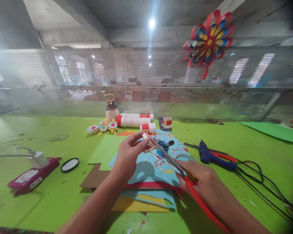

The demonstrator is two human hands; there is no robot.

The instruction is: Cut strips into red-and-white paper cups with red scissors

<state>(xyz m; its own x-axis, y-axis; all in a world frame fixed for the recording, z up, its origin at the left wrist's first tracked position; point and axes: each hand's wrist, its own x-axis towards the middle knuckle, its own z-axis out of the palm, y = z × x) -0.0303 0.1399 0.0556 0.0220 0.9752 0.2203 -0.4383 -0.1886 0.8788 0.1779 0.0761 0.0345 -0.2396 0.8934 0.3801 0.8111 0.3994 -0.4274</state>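
Note:
My left hand pinches a small white paper piece with a red edge, held above the light blue paper sheets. In my right hand is a pair of scissors with red handles. The scissor blades point up and left, and their tips reach the piece in my left hand. Behind the blades stands a small blue container with a black item on it. Small paper scraps lie on the blue paper around it.
A blue glue gun with black cables is at the right. Stacked paper cups, a bottle and paper flowers stand behind. A purple power strip and black ring lie left. A paper flower hangs on the mesh divider.

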